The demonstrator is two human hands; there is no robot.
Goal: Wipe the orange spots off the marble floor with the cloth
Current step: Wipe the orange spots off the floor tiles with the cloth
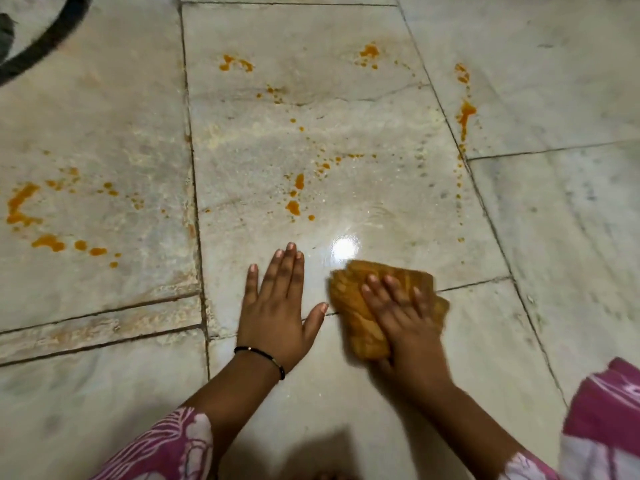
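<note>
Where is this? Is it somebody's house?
Probably a room in a home, though only floor shows: veined marble slabs with dark joints, orange spots spilled on them, and a right hand pressing a cloth.

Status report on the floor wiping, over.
Left hand flat on the marble floor. Right hand pressing the cloth flat. Orange spots unwiped ahead. Nothing in the way.

Pale grey-white veined marble floor (pixel 346 393) with orange spots (pixel 294 206), orange-stained tan ribbed cloth (pixel 356 320), pink-and-white patterned sleeves (pixel 166 452), thin black wrist bracelet (pixel 263 356).
</note>
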